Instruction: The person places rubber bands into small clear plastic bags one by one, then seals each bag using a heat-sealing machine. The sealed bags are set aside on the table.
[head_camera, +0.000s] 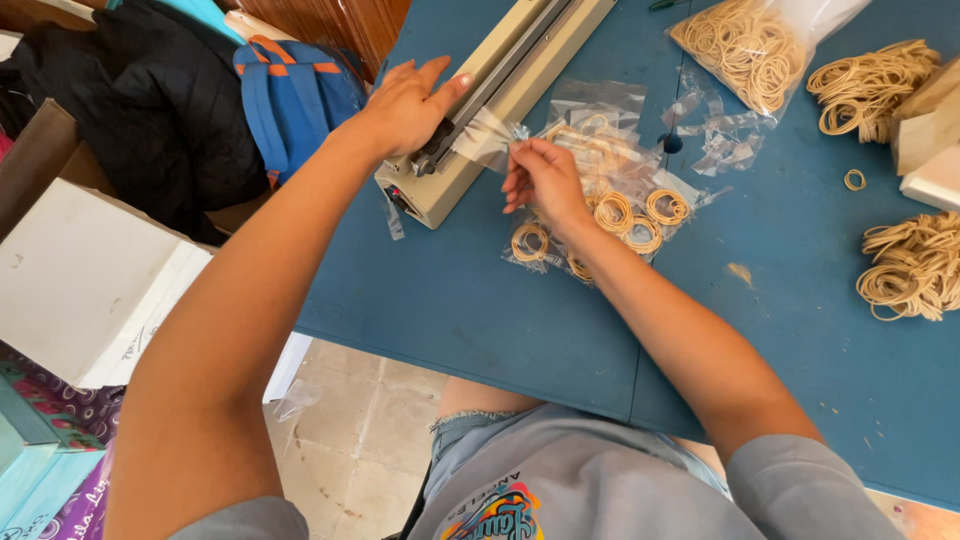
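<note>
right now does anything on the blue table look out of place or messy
A few things: one stray rubber band lies alone between the loose heaps, and torn clear plastic scraps are scattered beside the sealer. The left hand presses the sealer; the right hand holds a small bag.

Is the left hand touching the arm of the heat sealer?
Touching. In the head view the left hand lies flat on the beige heat sealer, with its fingers resting on the sealer's arm, and no gap shows between them.
</note>
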